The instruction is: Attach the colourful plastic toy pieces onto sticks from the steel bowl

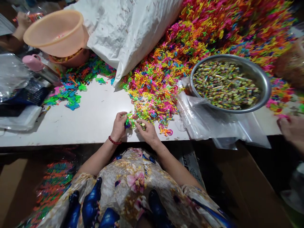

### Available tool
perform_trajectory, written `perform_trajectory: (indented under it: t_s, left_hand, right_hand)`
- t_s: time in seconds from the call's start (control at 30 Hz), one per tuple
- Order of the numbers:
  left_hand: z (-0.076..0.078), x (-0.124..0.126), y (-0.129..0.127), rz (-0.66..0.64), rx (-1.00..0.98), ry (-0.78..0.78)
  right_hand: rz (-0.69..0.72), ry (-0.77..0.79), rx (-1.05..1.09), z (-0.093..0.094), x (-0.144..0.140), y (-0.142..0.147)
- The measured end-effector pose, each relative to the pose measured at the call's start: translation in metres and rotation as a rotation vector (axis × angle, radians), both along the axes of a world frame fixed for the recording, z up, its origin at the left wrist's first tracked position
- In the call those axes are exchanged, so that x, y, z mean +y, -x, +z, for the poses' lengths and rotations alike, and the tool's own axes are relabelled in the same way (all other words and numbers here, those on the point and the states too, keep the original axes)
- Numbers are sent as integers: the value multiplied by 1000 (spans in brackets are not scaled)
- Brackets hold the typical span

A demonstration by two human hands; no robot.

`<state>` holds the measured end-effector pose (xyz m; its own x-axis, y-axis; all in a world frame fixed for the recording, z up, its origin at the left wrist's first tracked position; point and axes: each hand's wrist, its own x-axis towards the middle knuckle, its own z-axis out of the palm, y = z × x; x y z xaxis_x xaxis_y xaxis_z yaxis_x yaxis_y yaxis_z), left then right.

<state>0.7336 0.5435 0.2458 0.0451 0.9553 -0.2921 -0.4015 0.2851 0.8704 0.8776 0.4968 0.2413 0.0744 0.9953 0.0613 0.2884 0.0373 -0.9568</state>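
My left hand, a red bead bracelet at its wrist, is closed on a small green plastic piece just above the table's front edge. A dark blue bit shows under the green one. Close by on the right, my right hand pinches a small yellow-green wrapped piece, partly hidden by the fingers. The fingertips of both hands nearly meet at the green piece. Right behind them lies the near end of a heap of small bright plastic pieces.
A metal bowl of small wrapped pieces stands at right, by clear plastic bags. A white sack lies behind. At left are a peach basin, a pink-topped bottle and green and blue pieces. Other people's hands show at both sides.
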Motion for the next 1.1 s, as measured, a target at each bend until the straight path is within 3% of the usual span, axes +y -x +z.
perform_trajectory:
  t_s: [0.17, 0.4, 0.53, 0.7, 0.8, 0.93, 1.03, 1.1]
  left_hand:
    - [-3, -6, -2, -125, 8, -82]
    - [-6, -10, -4, -213, 22, -112]
    - [-5, -9, -2, -219, 144, -223]
    - [0, -8, -2, -142, 228, -196]
    - [2, -8, -5, -151, 204, -134]
    - [2, -7, -13, -208, 192, -187]
    - [2, 8, -22, -197, 196, -209]
    - [1, 30, -28, -139, 223, -193]
  right_hand:
    - [26, 83, 118, -2, 2, -3]
    - [53, 93, 191, 1, -2, -7]
    - [143, 147, 237, 4, -2, -11]
    - [141, 19, 93, 10, -5, -10]
    - [153, -51, -25, 12, -8, -7]
    - [143, -74, -77, 13, -8, -8]
    - [89, -97, -100, 18, -2, -22]
    - [-21, -133, -178, 26, 7, -42]
